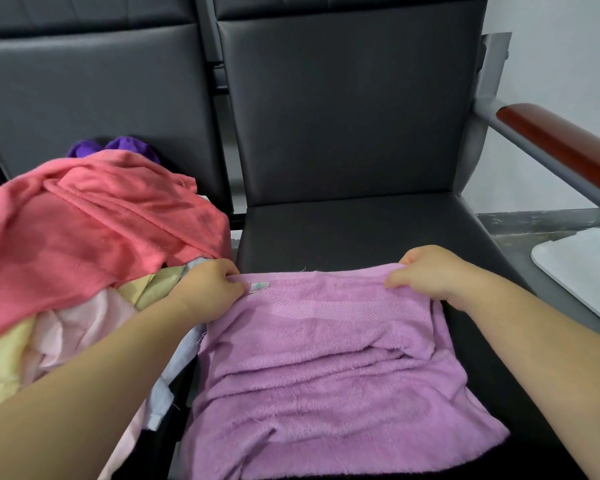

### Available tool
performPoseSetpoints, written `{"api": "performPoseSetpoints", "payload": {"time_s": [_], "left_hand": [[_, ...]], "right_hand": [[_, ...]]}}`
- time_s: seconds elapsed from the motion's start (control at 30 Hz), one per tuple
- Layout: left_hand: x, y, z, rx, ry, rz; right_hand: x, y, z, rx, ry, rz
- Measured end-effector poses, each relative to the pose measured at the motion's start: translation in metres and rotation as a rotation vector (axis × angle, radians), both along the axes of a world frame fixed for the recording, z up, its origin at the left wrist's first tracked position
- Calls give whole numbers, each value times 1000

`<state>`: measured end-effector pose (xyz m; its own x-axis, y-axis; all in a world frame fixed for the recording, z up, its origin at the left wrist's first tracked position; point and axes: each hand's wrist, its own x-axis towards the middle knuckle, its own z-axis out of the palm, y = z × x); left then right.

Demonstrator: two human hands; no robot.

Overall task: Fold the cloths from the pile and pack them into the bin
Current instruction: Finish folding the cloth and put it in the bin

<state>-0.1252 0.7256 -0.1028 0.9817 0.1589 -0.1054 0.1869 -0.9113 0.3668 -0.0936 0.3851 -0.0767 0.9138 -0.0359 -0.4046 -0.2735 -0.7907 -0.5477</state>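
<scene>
Both forearms reached forward from the bottom of the view, wrists low over the chair. The left hand (210, 287) sat at the far left corner of the lilac towel (326, 358), its fingers (231, 271) curled down and pinching the hem. The right hand (426, 271) gripped the far right corner in the same way, knuckles up, with the thumb tucked under the edge and the cloth bunched slightly round it. Between the two hands the far edge ran nearly straight.

The lilac towel lay on the dark seat (354, 226) of the right-hand chair and covered its near part. It was doubled over, with a woven band across it near the far edge and a small label (258, 286) just beside the left hand. Soft creases crossed its middle, and its near edge was loose and uneven.

On the neighbouring seat to the left was the pile. A coral cloth (84, 230) was draped over the top, and a purple cloth (125, 147) showed behind it against the backrest. A yellow cloth (0, 362) and a pale pink cloth (84, 327) lay beneath. A pale blue cloth (177, 368) hung down between the seats, touching the towel's left side. The left forearm crossed over the pile's near edge. A wood-topped armrest (561, 140) ran along the right. Beyond it lay a flat white thing with rounded corners (582, 268), which I could not identify.
</scene>
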Motion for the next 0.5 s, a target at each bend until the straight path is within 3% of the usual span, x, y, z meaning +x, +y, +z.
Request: {"api": "performPoseSetpoints", "payload": {"time_s": [0.23, 0.5], "left_hand": [[2, -3, -1, -110, 15, -10], [6, -4, -7, -61, 57, -46]], "right_hand": [[3, 0, -2, -42, -173, -67], [5, -8, -11, -223, -138, -5]]}}
